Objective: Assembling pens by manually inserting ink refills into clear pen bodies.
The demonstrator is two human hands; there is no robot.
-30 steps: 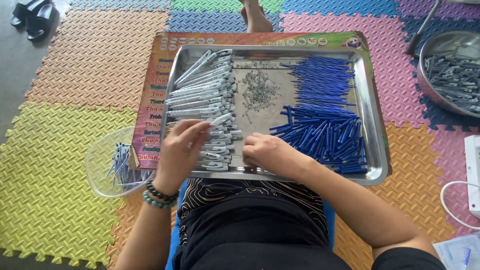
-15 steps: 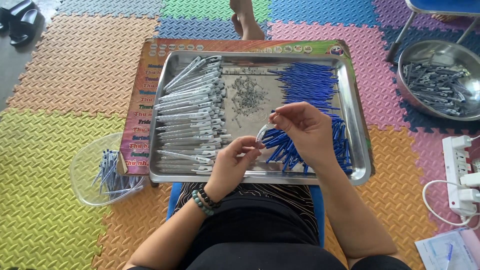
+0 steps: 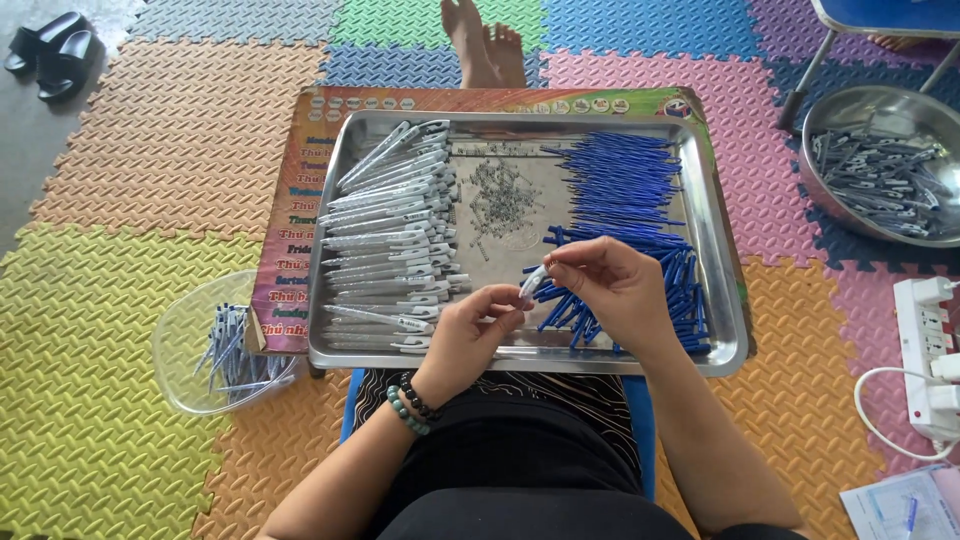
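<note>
Foam floor mats (image 3: 120,330) in many colours lie under a metal tray (image 3: 722,250) set on a printed board. Over the tray's near edge the left hand (image 3: 470,335) and the right hand (image 3: 615,290) meet, both pinching one white pen barrel (image 3: 533,282) between fingertips. Just right of and behind the grip lies the heap of blue refills (image 3: 625,190); left of it the stacked white barrels (image 3: 390,240); beyond it small springs (image 3: 497,205). Further left sits a clear bowl (image 3: 190,350), far right a steel bowl (image 3: 880,170).
</note>
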